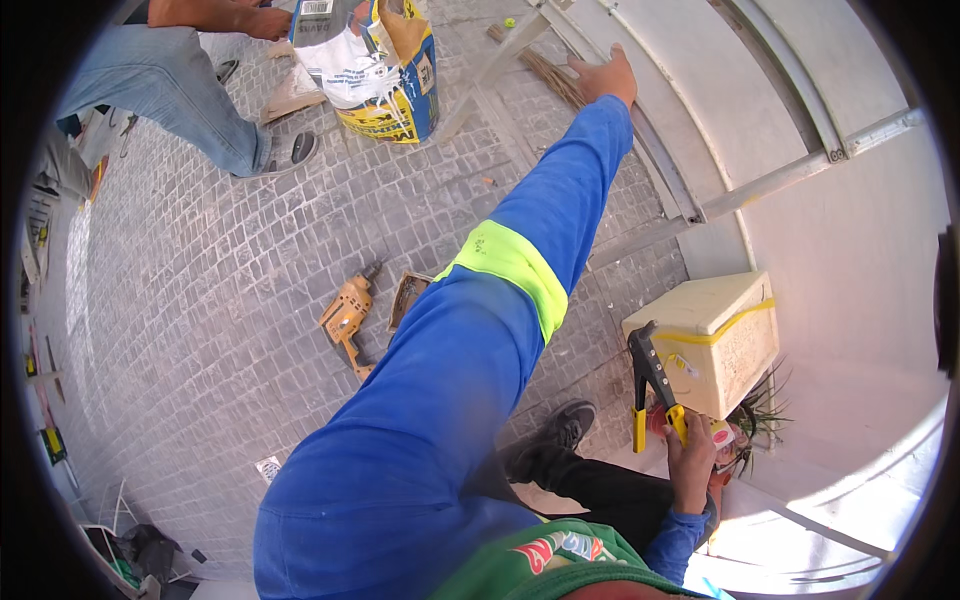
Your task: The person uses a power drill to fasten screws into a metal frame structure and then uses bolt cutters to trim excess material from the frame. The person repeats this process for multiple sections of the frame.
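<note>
One rivet gun (pixel 652 368) held by right hand (pixel 690 462), fingers closed round one yellow handle, other handle spread apart. Long axis aimed forward and slightly left from fingers, head set beside left edge of foam box (pixel 715 320). Metal frame (pixel 770 185) placed farther forward; left hand (pixel 605 78) stretched nearer its edge, thumb held apart, grip cannot be told.

Bright daylight glares off the white surface (pixel 865 485) at lower right; fisheye distortion curves the paving (pixel 215 300).
</note>
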`<move>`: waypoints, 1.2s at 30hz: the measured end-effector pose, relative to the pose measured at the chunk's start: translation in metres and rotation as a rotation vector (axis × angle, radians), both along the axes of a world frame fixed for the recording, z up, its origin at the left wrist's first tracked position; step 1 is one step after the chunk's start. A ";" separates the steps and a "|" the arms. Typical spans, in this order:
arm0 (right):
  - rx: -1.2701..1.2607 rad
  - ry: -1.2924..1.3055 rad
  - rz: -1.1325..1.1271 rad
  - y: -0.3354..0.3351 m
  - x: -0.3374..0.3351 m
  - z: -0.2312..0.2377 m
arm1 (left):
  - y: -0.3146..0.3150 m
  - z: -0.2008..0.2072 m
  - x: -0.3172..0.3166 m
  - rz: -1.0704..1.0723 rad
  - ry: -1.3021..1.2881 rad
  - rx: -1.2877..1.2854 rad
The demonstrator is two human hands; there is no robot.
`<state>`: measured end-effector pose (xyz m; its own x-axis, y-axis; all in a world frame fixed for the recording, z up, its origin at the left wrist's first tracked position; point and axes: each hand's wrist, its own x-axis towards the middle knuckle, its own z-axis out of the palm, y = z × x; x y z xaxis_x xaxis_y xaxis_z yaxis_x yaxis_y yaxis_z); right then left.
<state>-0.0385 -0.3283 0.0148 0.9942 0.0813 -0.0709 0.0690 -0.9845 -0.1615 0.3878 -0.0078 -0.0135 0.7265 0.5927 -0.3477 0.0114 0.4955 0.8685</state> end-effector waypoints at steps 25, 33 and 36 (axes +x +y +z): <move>-0.069 0.055 -0.151 0.016 -0.023 0.022 | -0.055 -0.031 -0.013 -0.141 -0.425 -0.514; 0.020 0.165 -0.080 0.023 -0.018 0.022 | -0.070 -0.030 -0.025 -0.152 -0.450 -0.540; 0.046 0.212 -0.029 0.039 -0.006 0.006 | -0.058 -0.040 -0.027 -0.305 -0.189 0.372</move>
